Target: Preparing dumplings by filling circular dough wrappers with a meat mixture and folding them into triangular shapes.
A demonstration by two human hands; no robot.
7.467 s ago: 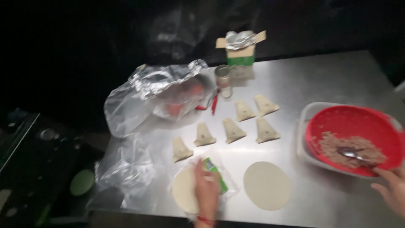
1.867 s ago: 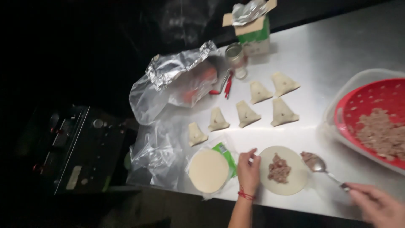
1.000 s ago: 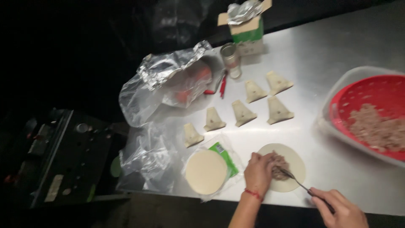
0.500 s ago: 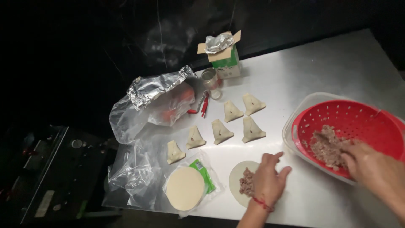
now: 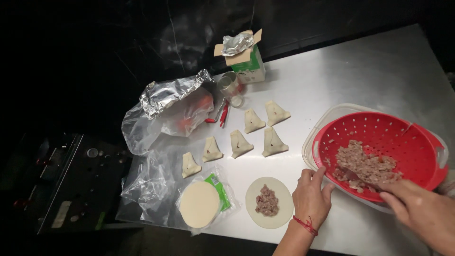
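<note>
My left hand [image 5: 312, 196] lies flat on the steel table [image 5: 360, 80], fingers spread, holding nothing, touching the dough round [image 5: 269, 202] at its three o'clock edge. My right hand [image 5: 419, 212] pinches a spoon [image 5: 353, 174], digging into the minced filling [image 5: 367, 166] in the red colander [image 5: 379, 151], at two o'clock from the round.

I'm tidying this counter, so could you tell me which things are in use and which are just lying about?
In use: right hand with spoon in the red colander of minced filling; left hand at its rim; filled wrapper; wrapper stack; folded dumplings.

Lying about: foil-topped carton; glass jar; foil and plastic bags.
</note>
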